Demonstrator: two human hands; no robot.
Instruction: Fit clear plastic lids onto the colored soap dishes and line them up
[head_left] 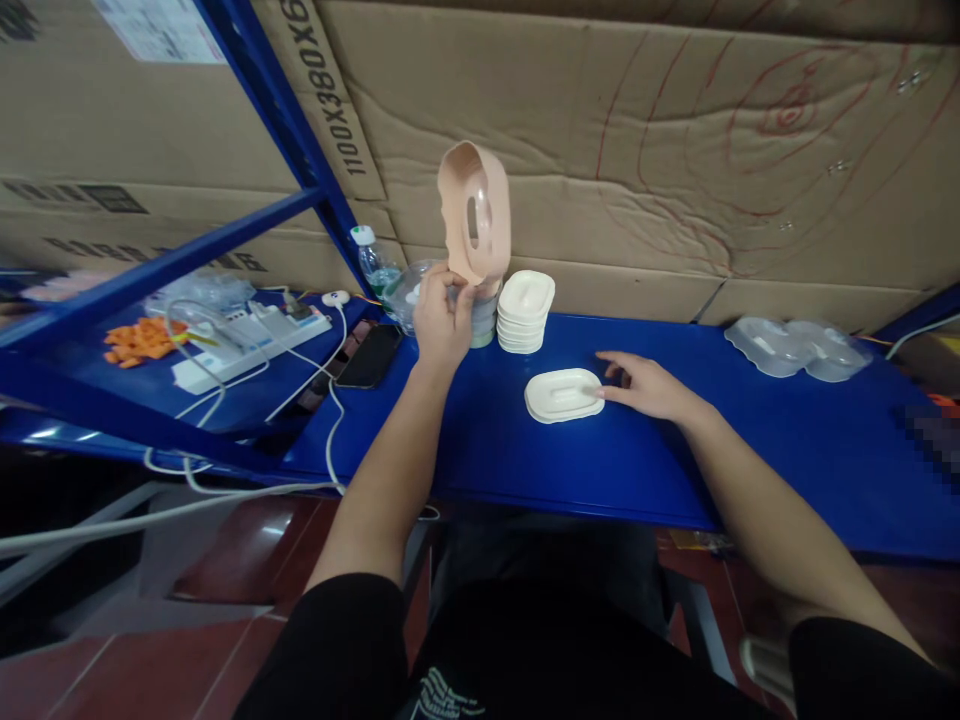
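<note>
- Bench (pixel 510 465): we have a smooth blue top; light parts would probably slide on it easily.
- Shell (pixel 492 228): the pink piece is raised above the bench, in front of the cardboard, its slot facing us. We judge it light and thin-walled, likely plastic, with some give if squeezed. The wavy edge at its left looks the weakest part, so we would grip the thicker-looking rounded end or the smooth side.
- Left hand (pixel 442 318): thumb and fingers are pinched together on the shell's lower end; we see no other support, so the shell could tip or twist in this grip.
- Right hand (pixel 649 388): thumb and forefinger are well parted, gripping nothing that we can see. The thumb reaches the lid's right end; whether it presses there we cannot tell.
- Stack (pixel 523 328): cream lids, nested, stand behind the single one. They look light; we would lift the top one by its rim, lest the pile topple.
- Lid (pixel 562 396): it lies flat on the bench. We expect it light and fairly stiff, best taken by opposite rims.
</note>
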